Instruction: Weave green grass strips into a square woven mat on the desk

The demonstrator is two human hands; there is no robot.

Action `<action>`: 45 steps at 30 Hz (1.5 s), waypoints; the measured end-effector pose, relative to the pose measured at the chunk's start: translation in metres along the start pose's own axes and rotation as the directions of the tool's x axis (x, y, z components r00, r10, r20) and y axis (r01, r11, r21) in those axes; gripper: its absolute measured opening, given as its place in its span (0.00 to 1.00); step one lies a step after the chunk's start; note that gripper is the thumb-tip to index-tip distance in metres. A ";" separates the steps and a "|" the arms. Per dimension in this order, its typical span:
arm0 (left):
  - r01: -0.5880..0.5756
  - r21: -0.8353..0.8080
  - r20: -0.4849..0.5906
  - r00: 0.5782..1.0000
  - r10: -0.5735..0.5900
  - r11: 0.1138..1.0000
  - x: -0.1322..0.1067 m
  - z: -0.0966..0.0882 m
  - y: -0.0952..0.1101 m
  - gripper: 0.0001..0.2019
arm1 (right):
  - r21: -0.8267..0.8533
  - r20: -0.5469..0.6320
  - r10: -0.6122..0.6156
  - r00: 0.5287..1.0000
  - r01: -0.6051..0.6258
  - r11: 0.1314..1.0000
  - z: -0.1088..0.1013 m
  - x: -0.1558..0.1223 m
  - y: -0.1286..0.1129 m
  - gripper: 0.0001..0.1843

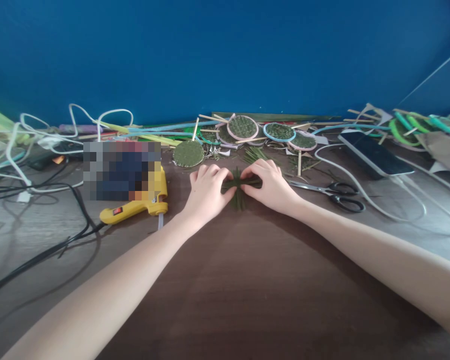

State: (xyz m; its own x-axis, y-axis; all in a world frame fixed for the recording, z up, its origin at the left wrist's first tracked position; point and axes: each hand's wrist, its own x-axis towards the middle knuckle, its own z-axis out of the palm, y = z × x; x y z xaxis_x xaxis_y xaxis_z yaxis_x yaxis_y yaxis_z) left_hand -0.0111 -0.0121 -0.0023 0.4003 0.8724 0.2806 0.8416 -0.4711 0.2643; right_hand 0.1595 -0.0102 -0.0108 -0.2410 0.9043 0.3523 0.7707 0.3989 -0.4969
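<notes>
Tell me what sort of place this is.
Probably a craft worktable: a yellow glue gun, scissors and several green discs, some with coloured rims, are on it.

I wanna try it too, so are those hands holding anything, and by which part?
Yes, crossed green strips. The left hand pinches them at their left side and the right hand at their right, near the crossing.

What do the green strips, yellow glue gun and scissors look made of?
Green strips: probably leaf or grass, matte; thin, fibrous-looking, though blurred.
Glue gun: likely moulded plastic, smooth; even yellow colour.
Scissors: blades look like steel, from their grey shine; handles probably black plastic, slightly glossy.
</notes>
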 end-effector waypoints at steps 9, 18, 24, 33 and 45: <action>-0.002 -0.002 0.006 1.000 0.002 1.000 -0.001 0.000 0.000 0.08 | -0.012 0.029 0.021 0.999 -0.021 1.000 -0.001 0.000 0.000 0.05; 0.011 0.000 -0.017 1.000 -0.011 1.000 -0.001 0.002 0.000 0.09 | 0.043 0.020 0.045 0.999 -0.046 0.998 -0.005 -0.001 -0.003 0.07; 0.032 -0.033 -0.008 0.999 -0.032 0.999 0.000 0.002 -0.001 0.06 | 0.016 0.024 0.029 0.999 -0.030 0.999 -0.003 0.000 -0.001 0.07; 0.061 -0.106 0.003 0.998 -0.061 0.992 0.001 -0.003 0.001 0.12 | 0.024 0.016 0.015 1.000 -0.015 1.000 -0.003 0.000 0.000 0.06; 0.070 -0.160 -0.033 0.997 -0.076 0.985 0.000 -0.003 0.001 0.10 | 0.054 0.006 -0.094 0.996 0.094 0.994 -0.006 -0.002 -0.002 0.06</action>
State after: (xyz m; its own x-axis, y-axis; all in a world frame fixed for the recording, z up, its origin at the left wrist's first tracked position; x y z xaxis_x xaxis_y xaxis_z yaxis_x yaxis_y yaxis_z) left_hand -0.0119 -0.0128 0.0010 0.3229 0.9010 0.2898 0.7987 -0.4237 0.4273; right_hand 0.1623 -0.0136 -0.0062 -0.3162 0.8637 0.3924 0.7117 0.4894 -0.5039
